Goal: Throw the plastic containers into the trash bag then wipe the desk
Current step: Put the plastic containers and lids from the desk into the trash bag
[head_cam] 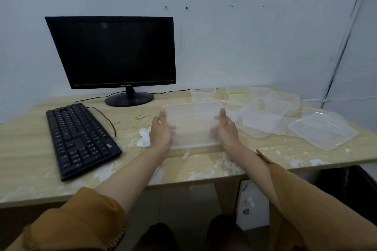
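A clear rectangular plastic container (192, 122) is at the middle of the wooden desk (30, 144), held between both hands. My left hand (161, 131) grips its left side, thumb on the rim and fingers underneath. My right hand (226, 128) grips its right side the same way. Several more clear containers lie to the right: a deep tub (265, 116), a flat lid or tray (323, 131) near the right edge, and smaller ones (203, 93) by the wall. A crumpled white tissue (144, 137) lies just left of my left hand. No trash bag is in view.
A black keyboard (80, 138) lies on the desk's left half, a black monitor (116, 53) stands behind it, cables running between. White smears and crumbs (222, 161) cover the desk's front. The wall is close behind; the desk's right edge ends near a dark gap.
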